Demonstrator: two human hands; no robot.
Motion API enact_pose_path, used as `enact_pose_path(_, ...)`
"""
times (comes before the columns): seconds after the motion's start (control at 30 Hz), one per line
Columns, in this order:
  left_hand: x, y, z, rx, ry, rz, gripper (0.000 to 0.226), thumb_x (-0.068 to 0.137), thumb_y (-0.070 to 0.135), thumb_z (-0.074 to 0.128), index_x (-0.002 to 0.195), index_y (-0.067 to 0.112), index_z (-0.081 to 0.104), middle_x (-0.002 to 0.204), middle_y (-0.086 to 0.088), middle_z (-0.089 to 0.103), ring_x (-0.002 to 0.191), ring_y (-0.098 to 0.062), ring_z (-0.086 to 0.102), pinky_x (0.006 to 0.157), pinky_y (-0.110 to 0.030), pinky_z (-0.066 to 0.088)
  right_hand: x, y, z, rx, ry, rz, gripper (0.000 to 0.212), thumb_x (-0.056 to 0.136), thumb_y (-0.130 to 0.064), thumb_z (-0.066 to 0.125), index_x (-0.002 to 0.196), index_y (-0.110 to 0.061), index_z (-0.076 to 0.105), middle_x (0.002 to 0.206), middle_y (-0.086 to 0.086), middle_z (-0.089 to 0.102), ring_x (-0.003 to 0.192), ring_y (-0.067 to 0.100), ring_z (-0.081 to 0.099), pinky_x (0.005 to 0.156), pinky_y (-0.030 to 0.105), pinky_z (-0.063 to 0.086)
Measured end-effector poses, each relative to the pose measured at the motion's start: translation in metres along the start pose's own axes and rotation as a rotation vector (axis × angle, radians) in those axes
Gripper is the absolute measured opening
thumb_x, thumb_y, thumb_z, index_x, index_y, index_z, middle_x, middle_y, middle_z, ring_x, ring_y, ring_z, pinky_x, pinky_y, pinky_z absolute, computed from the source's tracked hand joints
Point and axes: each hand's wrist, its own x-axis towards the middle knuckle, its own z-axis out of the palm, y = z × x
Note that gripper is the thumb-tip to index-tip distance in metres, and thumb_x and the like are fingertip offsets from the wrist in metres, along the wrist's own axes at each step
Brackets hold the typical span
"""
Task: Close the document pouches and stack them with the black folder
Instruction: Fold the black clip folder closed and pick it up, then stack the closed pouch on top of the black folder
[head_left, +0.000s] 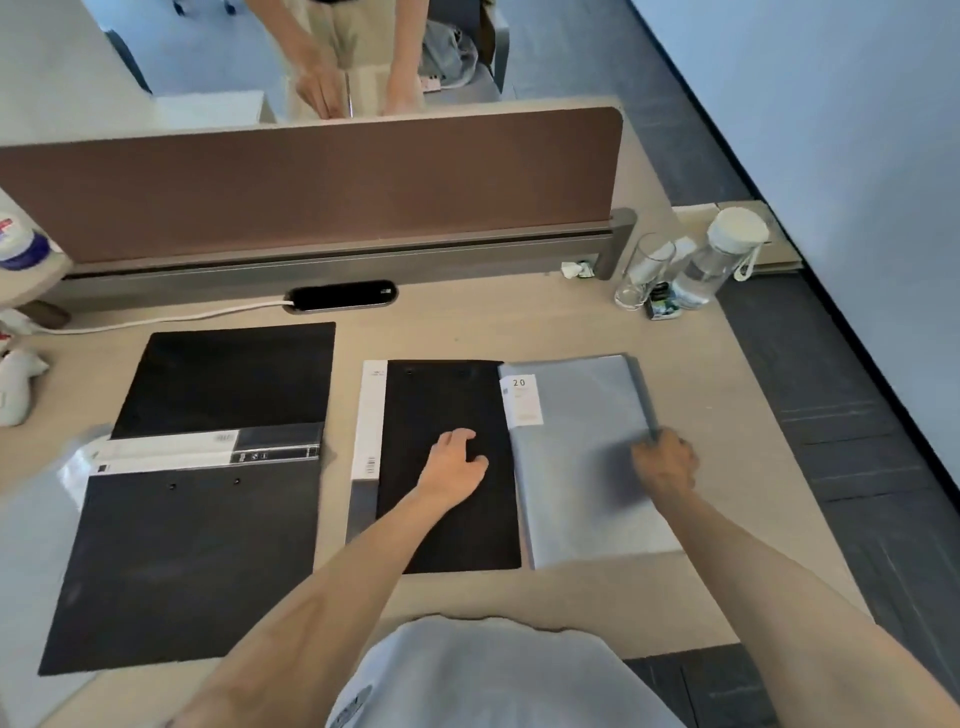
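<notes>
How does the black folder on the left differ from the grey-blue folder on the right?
The black folder lies opened flat, both halves spread, with no hand on it. The grey-blue folder is paler and appears closed, with the right hand at its right edge; the grip is blurred. The black one's spread takes up more desk. Both lie flat on the desk.

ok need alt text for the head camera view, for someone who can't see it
A person's left hand rests flat on a black folder while the right hand grips the right edge of a grey-blue document pouch beside it. Another black folder lies open at the left of the desk.
</notes>
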Motion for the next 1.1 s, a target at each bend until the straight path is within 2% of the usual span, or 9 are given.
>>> enact_pose_path(0.1,-0.002,0.034,0.028,-0.24,-0.119,-0.111,0.056,0.095,0.023,0.052,0.146,0.017,0.03,0.148,-0.006,0.04,0.133,-0.022,0.041,0.107,-0.037,0.035,0.009,0.014,-0.002,0.016,-0.014,-0.044,0.04,0.092,-0.029,0.054,0.125,-0.007,0.056,0.129,0.026,0.05,0.124,0.041,0.041,0.1,0.044,0.036)
enact_pose_path(0.23,-0.003,0.06,0.046,-0.665,-0.143,-0.313,0.061,0.093,0.02,0.055,0.145,0.012,0.024,0.134,-0.008,0.051,0.108,-0.019,0.052,0.09,-0.035,0.042,0.008,0.02,-0.003,0.091,-0.004,-0.12,0.034,0.091,-0.023,0.054,0.119,-0.006,0.06,0.118,0.024,0.058,0.112,0.041,0.051,0.09,0.041,0.041)
enact_pose_path(0.37,0.006,0.049,0.044,-0.783,-0.052,-0.391,0.053,0.089,0.022,0.062,0.137,0.011,0.042,0.128,-0.008,0.055,0.115,-0.023,0.052,0.1,-0.038,0.04,0.007,0.015,-0.016,0.269,-0.082,-0.084,0.039,0.089,-0.026,0.06,0.123,-0.008,0.056,0.118,0.014,0.065,0.111,0.033,0.058,0.091,0.037,0.043)
enact_pose_path(0.47,0.002,0.038,0.04,-0.881,-0.077,-0.359,0.043,0.086,0.014,0.065,0.125,0.009,0.048,0.118,-0.009,0.062,0.1,-0.022,0.06,0.09,-0.038,0.048,-0.002,0.008,-0.011,0.383,-0.156,-0.028,0.047,0.087,-0.025,0.06,0.131,-0.009,0.053,0.127,0.01,0.062,0.119,0.029,0.055,0.096,0.032,0.04)
enact_pose_path(0.57,-0.001,0.019,0.022,-0.847,-0.046,-0.283,0.054,0.085,0.01,0.066,0.131,0.012,0.038,0.122,-0.008,0.059,0.1,-0.022,0.062,0.084,-0.038,0.051,-0.021,-0.006,0.007,0.446,-0.174,-0.018,0.043,0.085,-0.023,0.062,0.126,-0.008,0.058,0.121,0.006,0.064,0.115,0.025,0.057,0.093,0.028,0.039)
enact_pose_path(0.7,-0.012,-0.02,-0.022,-0.711,0.039,-0.12,0.084,0.085,0.001,0.06,0.149,0.022,0.01,0.137,-0.004,0.045,0.122,-0.026,0.05,0.103,-0.043,0.044,-0.055,-0.034,0.04,0.52,-0.249,0.01,0.038,0.083,-0.025,0.066,0.117,-0.009,0.063,0.099,0.005,0.064,0.091,0.022,0.058,0.078,0.031,0.044)
enact_pose_path(0.87,-0.019,-0.073,-0.075,-0.14,0.119,-0.14,0.07,0.09,0.02,0.052,0.15,0.02,0.015,0.148,-0.006,0.03,0.136,-0.033,0.03,0.111,-0.043,0.028,-0.099,-0.071,0.082,0.555,-0.366,-0.015,0.007,0.084,-0.015,0.064,0.089,-0.013,0.069,0.076,0.004,0.061,0.067,0.016,0.053,0.061,0.025,0.04)
enact_pose_path(1.0,-0.009,-0.106,-0.091,-0.245,0.01,-0.156,0.067,0.086,0.017,0.056,0.145,0.017,0.024,0.144,-0.009,0.04,0.127,-0.031,0.044,0.109,-0.046,0.038,-0.129,-0.086,0.09,0.534,-0.351,-0.073,0.015,0.08,-0.013,0.071,0.066,-0.019,0.068,0.067,-0.002,0.064,0.066,0.015,0.056,0.059,0.026,0.042)
enact_pose_path(1.1,0.012,-0.126,-0.081,-0.243,-0.036,-0.137,0.075,0.073,0.028,0.063,0.141,0.02,0.031,0.133,-0.01,0.055,0.117,-0.028,0.055,0.102,-0.045,0.046,-0.13,-0.079,0.091,0.487,-0.313,-0.036,0.012,0.081,-0.023,0.07,0.072,-0.016,0.066,0.072,-0.005,0.063,0.073,0.015,0.057,0.071,0.03,0.044)
